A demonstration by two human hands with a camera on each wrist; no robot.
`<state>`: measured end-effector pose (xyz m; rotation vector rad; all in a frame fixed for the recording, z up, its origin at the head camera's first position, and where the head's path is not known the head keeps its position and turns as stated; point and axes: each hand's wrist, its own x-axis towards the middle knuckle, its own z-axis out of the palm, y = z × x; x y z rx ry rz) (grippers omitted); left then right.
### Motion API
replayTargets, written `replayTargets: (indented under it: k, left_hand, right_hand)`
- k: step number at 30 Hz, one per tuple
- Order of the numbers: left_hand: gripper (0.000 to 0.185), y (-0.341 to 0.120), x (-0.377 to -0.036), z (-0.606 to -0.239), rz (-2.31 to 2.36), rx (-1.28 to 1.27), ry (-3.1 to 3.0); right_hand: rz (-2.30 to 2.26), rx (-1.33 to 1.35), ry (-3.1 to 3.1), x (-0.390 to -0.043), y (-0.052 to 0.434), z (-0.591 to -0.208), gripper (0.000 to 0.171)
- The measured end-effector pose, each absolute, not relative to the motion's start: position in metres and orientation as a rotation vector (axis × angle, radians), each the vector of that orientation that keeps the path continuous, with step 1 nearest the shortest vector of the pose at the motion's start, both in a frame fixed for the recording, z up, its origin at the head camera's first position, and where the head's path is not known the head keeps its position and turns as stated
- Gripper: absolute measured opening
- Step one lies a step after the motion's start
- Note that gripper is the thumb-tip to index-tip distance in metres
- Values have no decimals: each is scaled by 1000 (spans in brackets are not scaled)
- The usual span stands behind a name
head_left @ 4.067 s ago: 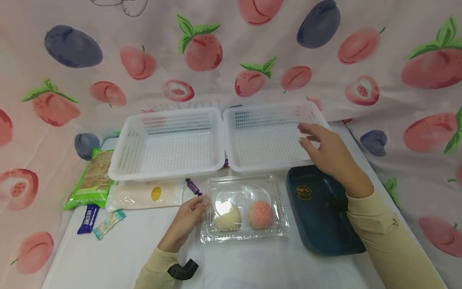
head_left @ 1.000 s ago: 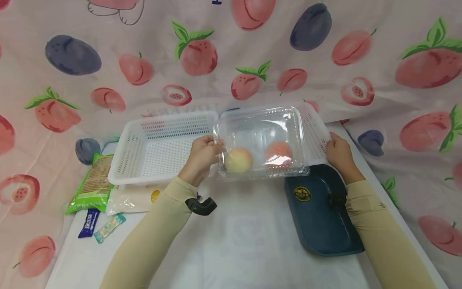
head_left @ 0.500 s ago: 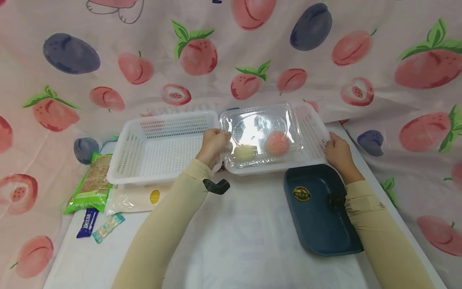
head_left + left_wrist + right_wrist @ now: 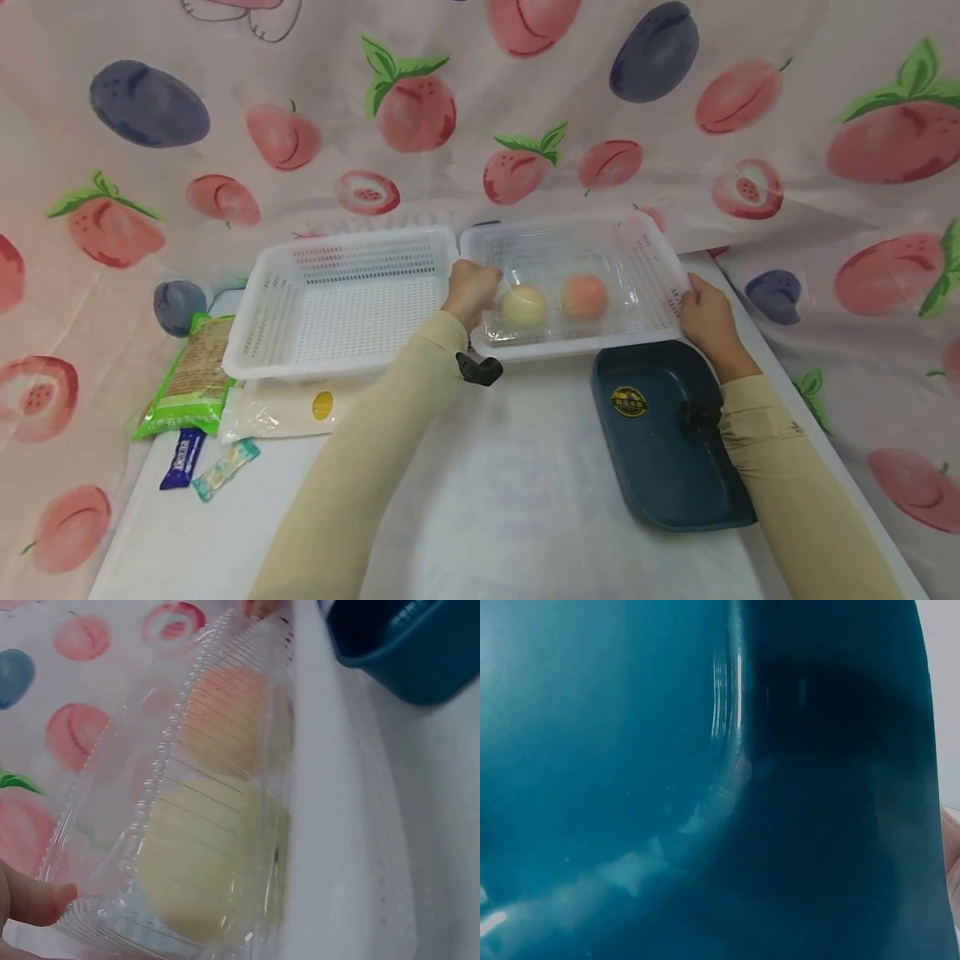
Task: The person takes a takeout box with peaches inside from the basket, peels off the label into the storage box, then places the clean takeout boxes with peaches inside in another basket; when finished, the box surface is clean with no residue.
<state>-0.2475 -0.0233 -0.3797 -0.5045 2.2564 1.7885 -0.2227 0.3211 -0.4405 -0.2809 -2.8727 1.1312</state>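
In the head view, my left hand (image 4: pixel 472 292) pinches the left end of a clear plastic clamshell box (image 4: pixel 618 292). Through its lid show a pale yellow round fruit (image 4: pixel 522 307) and a peach-pink one (image 4: pixel 584 297). The box sits inside the right white basket (image 4: pixel 551 348), its underside hidden. My right hand (image 4: pixel 708 325) grips this basket's right rim. Up close in the left wrist view, the left thumb (image 4: pixel 37 900) presses the ribbed end of the box (image 4: pixel 154 802). Only a sliver of the right hand (image 4: pixel 951 862) shows in the right wrist view.
A second white basket (image 4: pixel 352 367) stands at left. In front of the right basket lies a dark teal plastic pan (image 4: pixel 660 467). At left are a green food bag (image 4: pixel 191 379), a pale packet (image 4: pixel 277 412), a blue-wrapped snack (image 4: pixel 182 460) and a teal-white wrapped one (image 4: pixel 226 470).
My left hand has carried the clamshell box from the table up and back, then lowered it into the right basket. My right hand has taken hold of that basket's rim.
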Motion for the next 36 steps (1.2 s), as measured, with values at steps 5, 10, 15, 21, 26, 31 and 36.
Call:
replayTargets:
  k: [5, 10, 15, 21, 26, 31, 36]
  left_hand:
    - [33, -12, -249, -385, 1646, -489, 2328]
    - [54, -7, -252, -388, 1568, -482, 2330]
    - [63, -6, -255, -388, 1525, -447, 2297]
    - [56, -6, -255, -388, 1474, -427, 2352]
    - [55, -5, -254, -389, 1424, -390, 2379]
    - [59, -3, -253, -389, 1361, -338, 2396]
    - [58, -3, -254, -390, 1331, -333, 2416]
  right_hand:
    - [1145, -275, -2850, -222, 324, -442, 54]
    - [1158, -278, -2845, -222, 323, -443, 55]
    - [1160, -298, -2853, -223, 325, -442, 56]
    - [1156, -300, -2854, -225, 325, -443, 56]
    - [1134, -285, -2850, -224, 323, -442, 55]
    - [1139, -283, -2849, -222, 322, -441, 55]
    - [1171, -294, -2858, -222, 322, -440, 55]
